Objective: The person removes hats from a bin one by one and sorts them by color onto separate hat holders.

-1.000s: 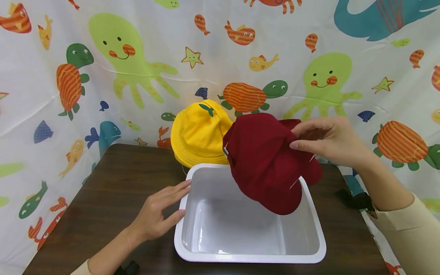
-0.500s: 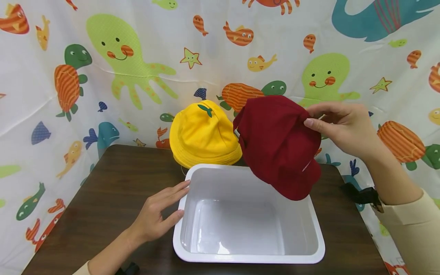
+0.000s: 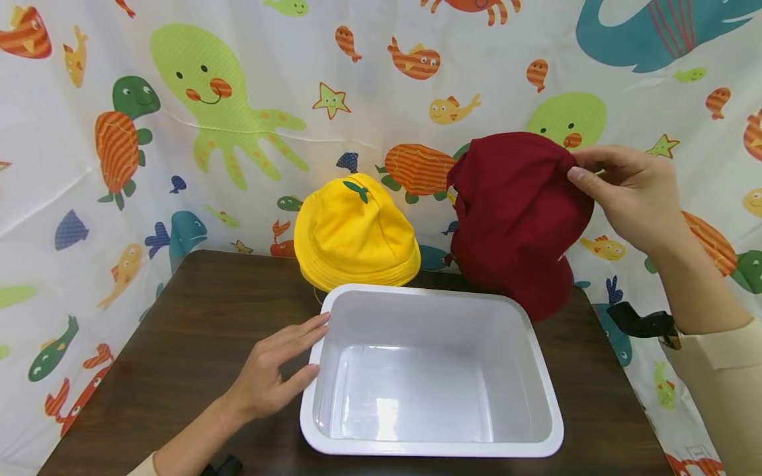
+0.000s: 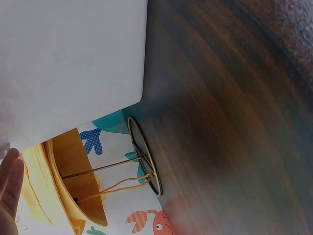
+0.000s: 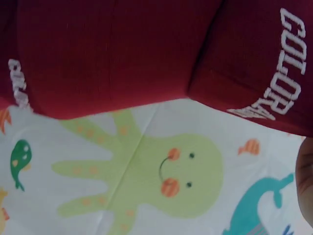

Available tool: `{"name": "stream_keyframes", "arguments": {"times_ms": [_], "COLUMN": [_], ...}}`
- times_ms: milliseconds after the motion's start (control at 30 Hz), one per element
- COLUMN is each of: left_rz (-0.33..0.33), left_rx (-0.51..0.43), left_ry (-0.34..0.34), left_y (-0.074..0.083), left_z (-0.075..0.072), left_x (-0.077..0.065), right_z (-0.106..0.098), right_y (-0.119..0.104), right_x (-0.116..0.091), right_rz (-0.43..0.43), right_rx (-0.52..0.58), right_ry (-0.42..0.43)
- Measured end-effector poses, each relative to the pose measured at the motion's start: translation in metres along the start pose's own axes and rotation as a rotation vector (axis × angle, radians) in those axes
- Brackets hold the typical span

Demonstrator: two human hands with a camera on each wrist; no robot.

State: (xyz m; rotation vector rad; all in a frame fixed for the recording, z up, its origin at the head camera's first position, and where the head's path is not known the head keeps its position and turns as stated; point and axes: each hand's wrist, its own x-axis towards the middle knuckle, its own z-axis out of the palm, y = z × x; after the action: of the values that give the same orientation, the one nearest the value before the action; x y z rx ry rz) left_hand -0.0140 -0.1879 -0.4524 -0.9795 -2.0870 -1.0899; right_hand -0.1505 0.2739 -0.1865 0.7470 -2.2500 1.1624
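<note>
My right hand (image 3: 637,192) pinches a dark red baseball cap (image 3: 518,218) by its crown, beyond the tub's back right corner. The cap's brim hangs downward. White lettering shows on the red cap (image 5: 244,58) in the right wrist view. With straight fingers, my left hand (image 3: 276,367) rests on the left rim of a white plastic tub (image 3: 431,448). Behind the tub is a yellow bucket hat (image 3: 357,238) with a green leaf mark. The left wrist view shows this yellow hat (image 4: 85,205) on a thin metal stand (image 4: 142,152) with a round wire base.
A dark wooden table (image 3: 161,337) lies under the tub. Close behind it hangs a white curtain (image 3: 369,86) printed with sea animals. A black strap piece (image 3: 643,322) sticks out from my right wrist.
My right hand has lifted the red cap up and to the right, from over the tub to beyond its back right corner. More of the yellow hat shows. My left hand stays put.
</note>
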Motion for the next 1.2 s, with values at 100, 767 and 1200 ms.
{"name": "stream_keyframes", "arguments": {"times_ms": [100, 767, 1200], "left_rz": [0.002, 0.002, 0.008], "left_rx": [0.0, -0.001, 0.0], "left_ry": [0.001, -0.009, -0.007], "left_y": [0.0, 0.001, 0.002], "left_z": [0.0, -0.001, -0.001], "left_x": [0.0, 0.0, 0.001], "right_z": [-0.005, -0.002, 0.01], "right_y": [0.007, 0.068, 0.098], "right_x": [0.004, 0.005, -0.003], "right_rz": [0.042, 0.229, 0.327], "right_rx": [-0.012, -0.1, -0.065], "right_ry": [0.017, -0.021, -0.12]}}
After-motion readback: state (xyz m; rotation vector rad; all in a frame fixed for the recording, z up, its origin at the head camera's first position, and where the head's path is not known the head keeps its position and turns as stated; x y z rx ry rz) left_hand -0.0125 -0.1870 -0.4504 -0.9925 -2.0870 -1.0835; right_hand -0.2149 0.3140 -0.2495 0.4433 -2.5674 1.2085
